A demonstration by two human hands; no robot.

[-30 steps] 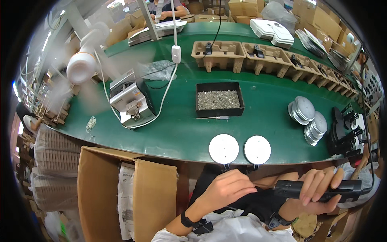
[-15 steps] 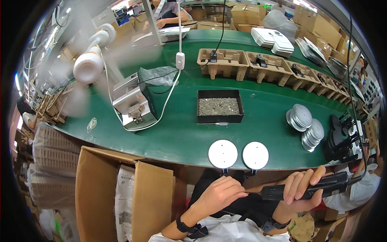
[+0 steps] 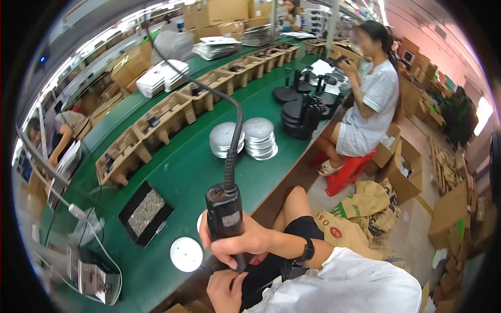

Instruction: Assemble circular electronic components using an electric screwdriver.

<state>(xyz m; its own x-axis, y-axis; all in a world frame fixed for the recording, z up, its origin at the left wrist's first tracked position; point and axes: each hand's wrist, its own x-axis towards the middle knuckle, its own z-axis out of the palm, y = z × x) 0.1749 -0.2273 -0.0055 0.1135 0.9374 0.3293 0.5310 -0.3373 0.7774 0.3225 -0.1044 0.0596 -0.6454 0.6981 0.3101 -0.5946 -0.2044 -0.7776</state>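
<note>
My right hand (image 3: 237, 237) is wrapped round a black electric screwdriver (image 3: 224, 208), whose cable rises from its top end. The tool's lower end points down toward my left hand (image 3: 225, 291), which is closed with its fingertips beside it. What those fingers pinch, if anything, is hidden. Close by at the table edge lies a round white disc (image 3: 186, 254) with small holes. A second white disc is mostly covered by my right hand. Farther left is a black box (image 3: 168, 213) of small metal screws, with a small screwdriver (image 3: 157, 232) along its near side.
Two stacks of silver discs (image 3: 260, 136) stand on the green table (image 3: 182, 169). Behind runs a row of cardboard trays (image 3: 164, 117) with black parts. Black bases (image 3: 300, 117) are piled farther right, near a seated person (image 3: 368, 99). Sacks (image 3: 360, 208) and cartons lie on the floor.
My view has swung to the right, bringing in the seated person and floor sacks. The electric screwdriver has gone from lying nearly level to upright in my right hand.
</note>
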